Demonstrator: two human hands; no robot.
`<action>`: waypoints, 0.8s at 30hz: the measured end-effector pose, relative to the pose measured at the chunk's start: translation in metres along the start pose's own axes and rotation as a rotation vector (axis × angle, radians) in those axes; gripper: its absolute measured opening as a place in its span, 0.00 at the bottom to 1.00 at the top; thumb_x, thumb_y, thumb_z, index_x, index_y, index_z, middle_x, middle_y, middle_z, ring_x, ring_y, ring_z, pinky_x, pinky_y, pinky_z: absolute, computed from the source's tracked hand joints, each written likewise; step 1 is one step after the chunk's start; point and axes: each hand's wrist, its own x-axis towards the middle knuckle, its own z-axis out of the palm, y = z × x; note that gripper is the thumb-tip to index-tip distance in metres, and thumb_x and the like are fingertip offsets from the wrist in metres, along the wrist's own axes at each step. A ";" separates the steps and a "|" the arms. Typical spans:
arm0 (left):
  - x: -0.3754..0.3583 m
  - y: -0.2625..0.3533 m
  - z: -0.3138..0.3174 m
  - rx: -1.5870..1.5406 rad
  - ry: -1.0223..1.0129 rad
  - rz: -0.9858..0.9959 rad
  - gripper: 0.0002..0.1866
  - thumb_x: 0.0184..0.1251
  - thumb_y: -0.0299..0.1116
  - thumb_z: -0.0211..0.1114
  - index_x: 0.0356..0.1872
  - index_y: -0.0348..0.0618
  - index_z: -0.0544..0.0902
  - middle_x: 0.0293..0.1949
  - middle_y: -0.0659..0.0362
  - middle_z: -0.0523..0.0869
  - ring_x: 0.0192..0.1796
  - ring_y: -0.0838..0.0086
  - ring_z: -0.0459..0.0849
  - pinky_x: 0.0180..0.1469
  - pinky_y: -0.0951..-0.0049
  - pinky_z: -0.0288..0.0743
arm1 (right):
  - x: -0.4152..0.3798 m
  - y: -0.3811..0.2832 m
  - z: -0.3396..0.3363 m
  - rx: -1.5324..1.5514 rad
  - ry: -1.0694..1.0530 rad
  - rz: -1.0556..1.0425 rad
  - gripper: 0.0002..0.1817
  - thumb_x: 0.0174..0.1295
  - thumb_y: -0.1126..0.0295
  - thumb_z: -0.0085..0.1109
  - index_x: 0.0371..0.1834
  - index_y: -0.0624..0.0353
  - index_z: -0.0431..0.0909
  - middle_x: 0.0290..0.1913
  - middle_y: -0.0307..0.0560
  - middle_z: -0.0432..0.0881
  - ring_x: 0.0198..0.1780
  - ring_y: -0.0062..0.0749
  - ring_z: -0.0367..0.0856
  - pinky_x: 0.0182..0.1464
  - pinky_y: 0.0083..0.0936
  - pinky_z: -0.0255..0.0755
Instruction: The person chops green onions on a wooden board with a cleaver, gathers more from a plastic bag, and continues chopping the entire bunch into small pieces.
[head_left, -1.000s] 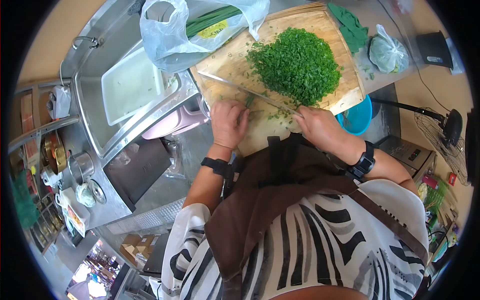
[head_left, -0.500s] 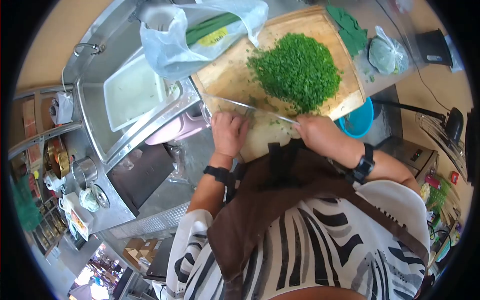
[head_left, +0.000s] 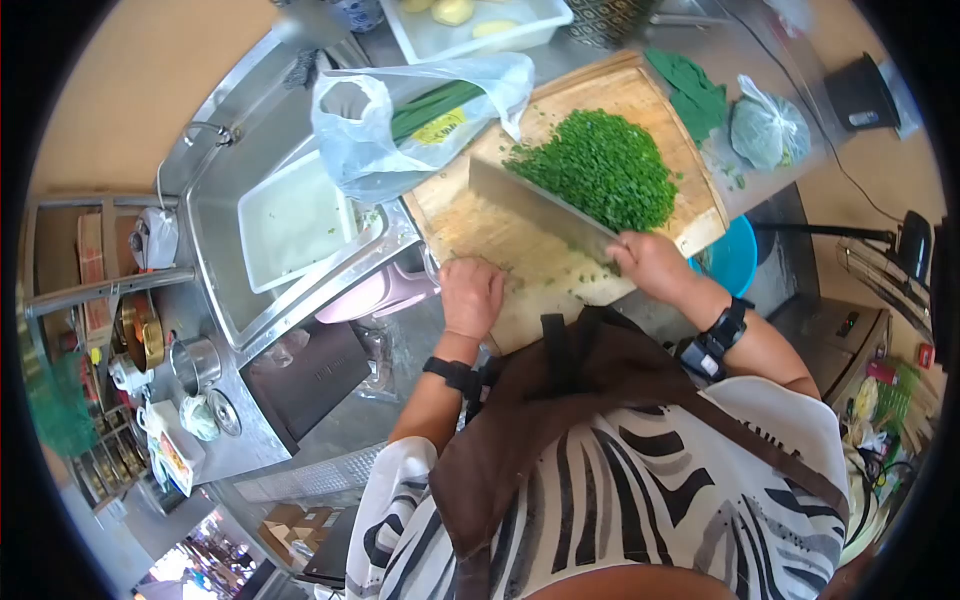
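My right hand [head_left: 648,264] is wrapped round the handle of a cleaver [head_left: 545,212], whose broad blade slants up to the left over the wooden cutting board [head_left: 455,225]. Against the far side of the blade lies a big heap of finely chopped green onion [head_left: 600,165]. Fingers curled, my left hand [head_left: 472,297] rests at the board's near left edge; whatever may be inside the fingers is hidden. Small green bits lie scattered on the near part of the board. An open plastic bag [head_left: 350,150] with long green stalks [head_left: 435,108] overlaps the board's far left corner.
To the left, a metal sink [head_left: 222,290] holds a white tub [head_left: 290,225]. A tray of peeled potatoes [head_left: 480,42] stands behind the board. On the right are a green cloth [head_left: 690,90], a tied plastic bag [head_left: 768,130] and a blue bucket [head_left: 735,258] below the board.
The cleaver has turned from edge-on to showing its broad side, and its tip has moved up and right towards the heap. The left hand stays by the board's edge. The view has shifted.
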 end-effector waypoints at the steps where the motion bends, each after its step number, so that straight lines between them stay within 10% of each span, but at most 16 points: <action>1: 0.000 -0.001 0.001 0.020 -0.011 -0.017 0.06 0.49 0.28 0.70 0.26 0.47 0.80 0.31 0.59 0.80 0.41 0.60 0.77 0.49 0.60 0.65 | 0.000 0.003 -0.005 0.126 0.006 0.070 0.18 0.68 0.58 0.53 0.33 0.66 0.76 0.28 0.60 0.81 0.30 0.53 0.81 0.35 0.42 0.73; 5: 0.010 0.001 0.002 0.027 0.006 -0.124 0.05 0.52 0.28 0.69 0.28 0.47 0.80 0.31 0.59 0.80 0.41 0.61 0.77 0.52 0.60 0.65 | -0.014 0.015 -0.025 0.518 0.020 0.347 0.18 0.68 0.60 0.57 0.35 0.70 0.76 0.25 0.52 0.80 0.27 0.29 0.74 0.35 0.31 0.72; 7: 0.011 0.002 0.004 0.048 -0.066 -0.164 0.06 0.54 0.29 0.69 0.30 0.45 0.80 0.36 0.57 0.80 0.44 0.60 0.77 0.53 0.60 0.65 | -0.025 0.020 -0.028 0.565 0.038 0.277 0.16 0.69 0.60 0.55 0.37 0.66 0.76 0.18 0.37 0.72 0.16 0.17 0.68 0.19 0.22 0.63; 8: 0.012 0.004 0.006 0.088 -0.018 -0.171 0.06 0.54 0.29 0.69 0.30 0.45 0.80 0.39 0.55 0.80 0.46 0.58 0.76 0.54 0.60 0.65 | -0.034 0.017 -0.029 0.534 0.062 0.257 0.18 0.67 0.60 0.57 0.37 0.69 0.77 0.26 0.58 0.81 0.29 0.37 0.79 0.36 0.33 0.73; 12: 0.017 0.009 0.005 0.101 -0.016 -0.254 0.10 0.54 0.31 0.70 0.36 0.42 0.79 0.44 0.51 0.78 0.49 0.55 0.75 0.54 0.58 0.66 | -0.051 0.038 -0.015 0.246 -0.086 0.038 0.16 0.65 0.58 0.57 0.34 0.62 0.81 0.30 0.60 0.81 0.35 0.58 0.80 0.40 0.43 0.74; 22: 0.022 0.008 0.007 0.138 -0.097 -0.234 0.08 0.57 0.29 0.67 0.37 0.42 0.81 0.35 0.52 0.82 0.40 0.55 0.80 0.42 0.59 0.74 | -0.012 0.080 -0.032 0.134 -0.045 -0.020 0.19 0.65 0.55 0.53 0.35 0.62 0.79 0.33 0.61 0.81 0.40 0.61 0.79 0.44 0.46 0.72; 24: 0.023 0.011 0.007 0.138 -0.109 -0.279 0.06 0.58 0.29 0.67 0.36 0.43 0.81 0.34 0.52 0.82 0.39 0.55 0.80 0.42 0.59 0.74 | 0.001 0.090 -0.043 0.612 -0.214 0.152 0.19 0.66 0.55 0.55 0.31 0.62 0.76 0.26 0.52 0.79 0.26 0.42 0.77 0.30 0.37 0.71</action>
